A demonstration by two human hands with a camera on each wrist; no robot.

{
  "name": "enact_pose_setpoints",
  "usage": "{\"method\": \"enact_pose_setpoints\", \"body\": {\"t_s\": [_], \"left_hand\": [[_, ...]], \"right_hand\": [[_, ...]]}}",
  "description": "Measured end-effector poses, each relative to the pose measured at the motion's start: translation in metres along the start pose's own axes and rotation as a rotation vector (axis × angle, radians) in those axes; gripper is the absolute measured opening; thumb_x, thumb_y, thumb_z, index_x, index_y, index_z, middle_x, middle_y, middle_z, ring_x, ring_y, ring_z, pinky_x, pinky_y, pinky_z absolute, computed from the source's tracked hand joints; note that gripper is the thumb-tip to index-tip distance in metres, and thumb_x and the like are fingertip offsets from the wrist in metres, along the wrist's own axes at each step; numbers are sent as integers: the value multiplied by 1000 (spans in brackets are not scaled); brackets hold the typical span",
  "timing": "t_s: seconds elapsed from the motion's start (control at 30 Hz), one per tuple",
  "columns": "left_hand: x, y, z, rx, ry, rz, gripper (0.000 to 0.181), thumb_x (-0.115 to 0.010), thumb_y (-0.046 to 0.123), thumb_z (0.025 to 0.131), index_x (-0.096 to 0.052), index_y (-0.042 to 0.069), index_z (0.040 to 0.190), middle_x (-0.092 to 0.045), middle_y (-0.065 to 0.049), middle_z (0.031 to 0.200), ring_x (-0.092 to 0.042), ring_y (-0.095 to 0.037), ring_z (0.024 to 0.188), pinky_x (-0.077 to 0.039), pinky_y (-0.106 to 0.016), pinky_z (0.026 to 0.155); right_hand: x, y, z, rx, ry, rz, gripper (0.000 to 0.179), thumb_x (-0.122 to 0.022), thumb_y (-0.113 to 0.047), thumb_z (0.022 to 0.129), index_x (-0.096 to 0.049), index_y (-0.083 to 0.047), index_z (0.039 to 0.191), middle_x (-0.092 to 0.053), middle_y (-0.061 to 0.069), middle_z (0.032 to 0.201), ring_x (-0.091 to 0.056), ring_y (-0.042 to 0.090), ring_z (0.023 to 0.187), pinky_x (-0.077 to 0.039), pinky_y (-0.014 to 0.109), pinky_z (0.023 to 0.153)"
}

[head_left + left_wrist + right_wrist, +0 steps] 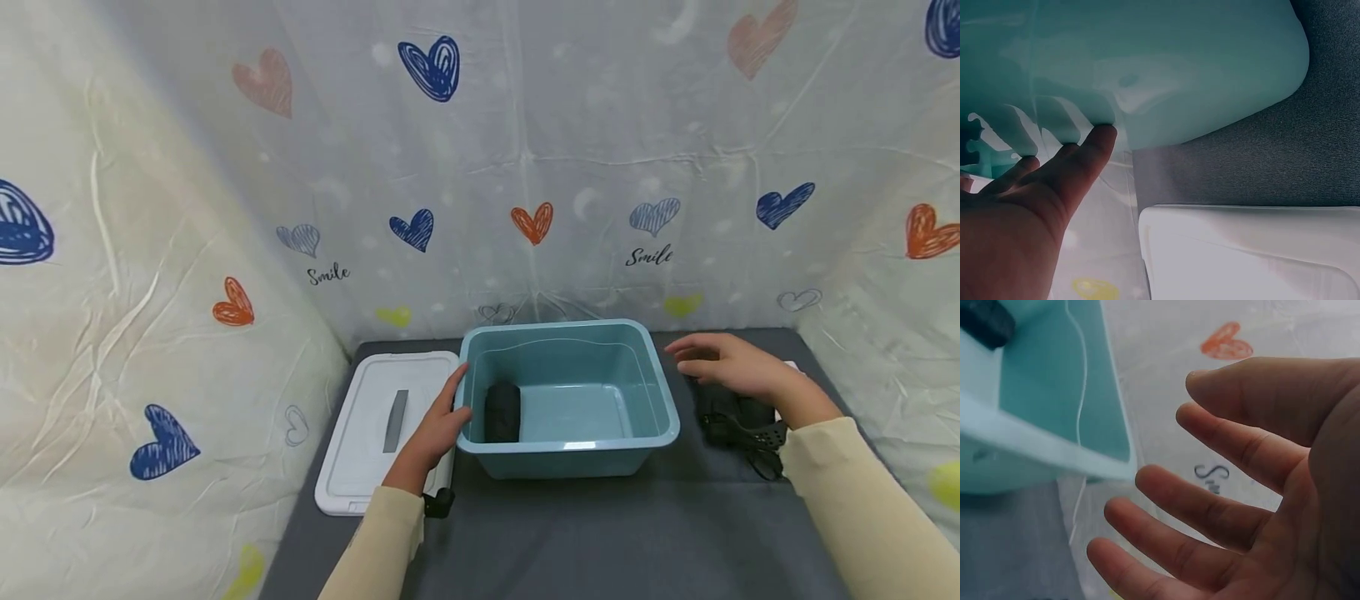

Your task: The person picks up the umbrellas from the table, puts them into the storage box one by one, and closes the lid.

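A light blue plastic bin (566, 446) stands at the back of the table, with a dark rolled bundle (502, 412) inside at its left end. My left hand (438, 425) is at the bin's left side. In the left wrist view, its extended fingers (1088, 159) touch the outer wall. Right of the bin, my right hand (731, 365) hovers with fingers spread and nothing between them, apart from the bin in the right wrist view. Beneath it lie black items with a strap (738, 425), partly hidden by the hand and forearm.
A white lid (356, 433) with a grey handle lies flat left of the bin. The table (600, 533) has a dark grey cover. A white sheet (480, 167) printed with hearts hangs behind and at both sides. A thin white line (1082, 381) runs along the bin's inside.
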State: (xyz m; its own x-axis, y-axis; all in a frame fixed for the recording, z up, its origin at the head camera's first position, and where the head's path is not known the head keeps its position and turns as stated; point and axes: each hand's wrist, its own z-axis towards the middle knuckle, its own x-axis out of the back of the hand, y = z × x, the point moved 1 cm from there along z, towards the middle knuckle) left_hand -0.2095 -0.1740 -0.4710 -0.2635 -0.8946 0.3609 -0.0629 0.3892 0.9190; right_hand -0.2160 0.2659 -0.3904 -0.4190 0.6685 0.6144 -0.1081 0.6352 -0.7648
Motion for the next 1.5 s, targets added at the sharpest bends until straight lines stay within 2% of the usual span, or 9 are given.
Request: {"method": "enact_pose_setpoints", "body": {"t_s": [0.17,0.47,0.67,0.9,1.1,1.3,1.5], "left_hand": [[-4,-19,9,-6,40,10,75,-44,11,91,-16,43,153,-16,-5,161,-35,-36,131,-40,-54,93],[-5,-20,7,5,45,1,75,-43,13,92,-14,46,152,-14,-5,162,-34,-39,132,-40,-59,95],[-5,-20,7,7,45,-1,75,-43,13,91,-14,47,151,-15,-5,162,-34,-40,133,-39,-61,97],[-6,-20,7,-6,40,-10,76,-43,12,90,-14,43,153,-13,-7,162,-34,-40,132,-39,-59,95],[-5,-22,7,3,47,-8,74,-43,13,91,-15,48,151,-15,-5,162,-34,-39,132,-40,-59,95],[-4,-19,5,11,39,-20,75,-43,12,92,-14,45,152,-13,-6,162,-33,-39,133,-39,-59,96],[-3,-3,-3,24,11,-16,75,-42,9,93,-11,33,156,-11,-10,163,-32,-40,133,-39,-58,96]], "right_hand": [[2,11,-8,-33,25,-71,52,-53,-39,98,-50,-7,139,-51,24,139,-53,40,123,-49,50,91],[6,31,-17,-44,55,-87,53,-51,-35,99,-47,-1,139,-48,31,138,-51,45,121,-50,49,89],[10,45,-22,-57,93,-152,52,-52,-32,99,-47,0,139,-49,33,136,-51,48,120,-47,54,89],[16,60,-28,-94,149,-266,48,-53,-29,98,-52,2,134,-51,36,131,-52,52,115,-45,58,84],[17,71,-35,-142,153,-303,49,-51,-31,98,-51,2,134,-46,39,132,-48,56,115,-45,57,80],[18,85,-42,-175,157,-307,50,-50,-29,98,-48,6,134,-39,43,135,-44,60,116,-45,59,81],[20,102,-47,-212,192,-361,51,-51,-29,97,-49,7,132,-39,44,134,-42,61,115,-41,64,84]]}}
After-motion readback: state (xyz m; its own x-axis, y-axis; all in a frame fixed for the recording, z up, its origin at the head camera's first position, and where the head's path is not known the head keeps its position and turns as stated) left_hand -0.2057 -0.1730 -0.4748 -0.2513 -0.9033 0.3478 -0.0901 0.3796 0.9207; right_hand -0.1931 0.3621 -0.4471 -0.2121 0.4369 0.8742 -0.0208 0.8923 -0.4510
